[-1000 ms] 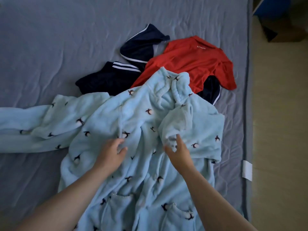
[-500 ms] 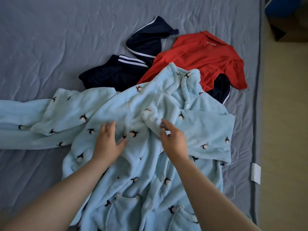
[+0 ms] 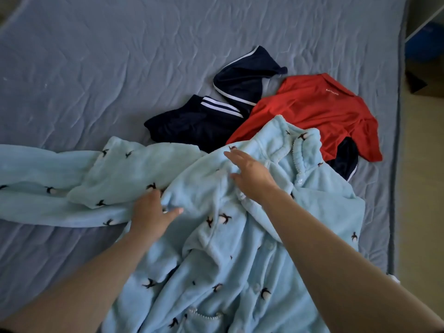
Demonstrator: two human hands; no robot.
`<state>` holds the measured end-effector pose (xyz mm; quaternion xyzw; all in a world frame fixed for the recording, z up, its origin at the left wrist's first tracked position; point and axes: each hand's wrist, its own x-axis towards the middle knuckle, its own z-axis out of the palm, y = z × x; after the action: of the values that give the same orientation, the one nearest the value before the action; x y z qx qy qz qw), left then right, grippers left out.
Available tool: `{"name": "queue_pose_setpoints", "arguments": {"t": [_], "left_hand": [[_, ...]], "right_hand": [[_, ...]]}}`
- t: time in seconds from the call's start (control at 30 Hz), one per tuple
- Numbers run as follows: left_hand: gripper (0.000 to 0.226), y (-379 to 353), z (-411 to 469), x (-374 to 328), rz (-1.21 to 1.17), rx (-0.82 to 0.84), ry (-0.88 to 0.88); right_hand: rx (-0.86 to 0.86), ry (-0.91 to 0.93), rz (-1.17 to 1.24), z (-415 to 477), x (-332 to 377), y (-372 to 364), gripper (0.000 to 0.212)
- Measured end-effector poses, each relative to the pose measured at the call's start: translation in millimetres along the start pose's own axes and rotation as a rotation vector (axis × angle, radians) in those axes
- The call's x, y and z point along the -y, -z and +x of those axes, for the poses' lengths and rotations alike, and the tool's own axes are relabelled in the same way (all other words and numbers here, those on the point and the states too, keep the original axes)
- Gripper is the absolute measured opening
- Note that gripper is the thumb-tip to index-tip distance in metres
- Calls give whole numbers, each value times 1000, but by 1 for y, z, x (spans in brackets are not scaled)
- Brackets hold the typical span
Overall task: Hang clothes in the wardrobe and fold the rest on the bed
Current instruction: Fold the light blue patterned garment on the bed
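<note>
At the bottom of the frame, two bare forearms reach in from the lower corners over a light blue fleece robe (image 3: 223, 258) printed with small dark penguins, buttoned down the front and with a trimmed pocket at the lower edge. It lies rumpled across the lower half of the picture on the bed (image 3: 115, 68), which is covered by a wrinkled grey-blue sheet. One sleeve trails off to the left edge.

The left hand (image 3: 152, 213), left of centre, pinches a fold of the robe: its fingers go under the fleece and the thumb lies on top. The right hand (image 3: 252, 179), a little higher and to the right, rests flat on the fabric near the collar with fingers straight and spread. The two hands are apart.

Beyond the collar, right of centre, lies a red polo shirt (image 3: 310, 111) with small white lettering, its lower edge under the robe. To its left and touching it are crumpled navy garments with white stripes (image 3: 201, 123). A strip of pale floor (image 3: 422, 188) runs along the right edge.
</note>
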<state>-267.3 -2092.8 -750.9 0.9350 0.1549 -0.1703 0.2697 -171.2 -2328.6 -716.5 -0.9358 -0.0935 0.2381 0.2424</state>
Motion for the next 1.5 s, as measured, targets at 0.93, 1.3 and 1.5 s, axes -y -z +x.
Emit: {"name": "queue_pose_setpoints", "arguments": {"t": [0.93, 1.3, 1.5], "left_hand": [[51, 75, 40, 0, 43, -327, -304], [24, -4, -74, 48, -274, 134, -41], [42, -56, -118, 79, -58, 305, -13]], "right_hand": [[-311, -63, 185, 41, 53, -21, 47], [-290, -173, 315, -85, 50, -97, 11], [-108, -314, 354, -140, 39, -154, 15]]}}
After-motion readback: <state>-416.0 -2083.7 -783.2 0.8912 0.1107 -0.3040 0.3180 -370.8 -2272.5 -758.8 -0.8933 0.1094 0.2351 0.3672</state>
